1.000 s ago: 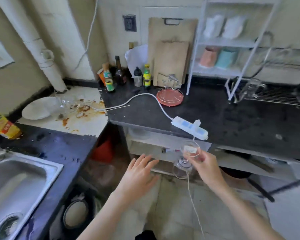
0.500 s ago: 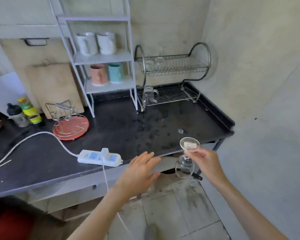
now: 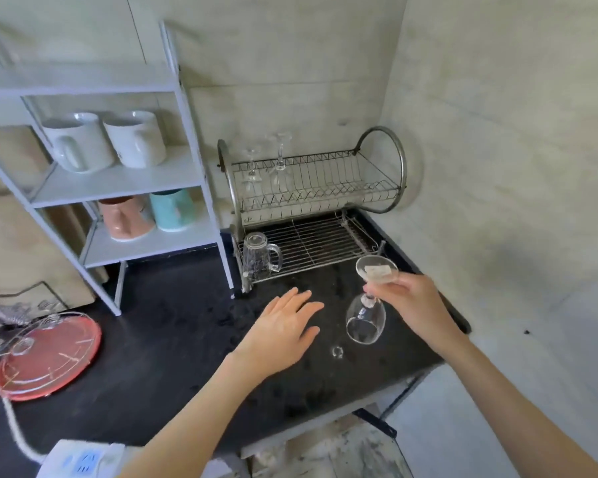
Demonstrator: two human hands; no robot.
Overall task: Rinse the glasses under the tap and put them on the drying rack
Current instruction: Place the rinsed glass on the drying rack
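While the right hand (image 3: 413, 305) pinches the glass (image 3: 368, 305) by its stem, bowl down and foot up, the glass hangs tilted over the surface (image 3: 152, 357), just in front of the rack (image 3: 311, 201). From the glass, the rack lies up and away, its right side bare. Two glasses already stand inverted at its upper left. Nearer the rack's left end, the left hand (image 3: 283, 329) hovers flat, fingers straight, holding nothing.
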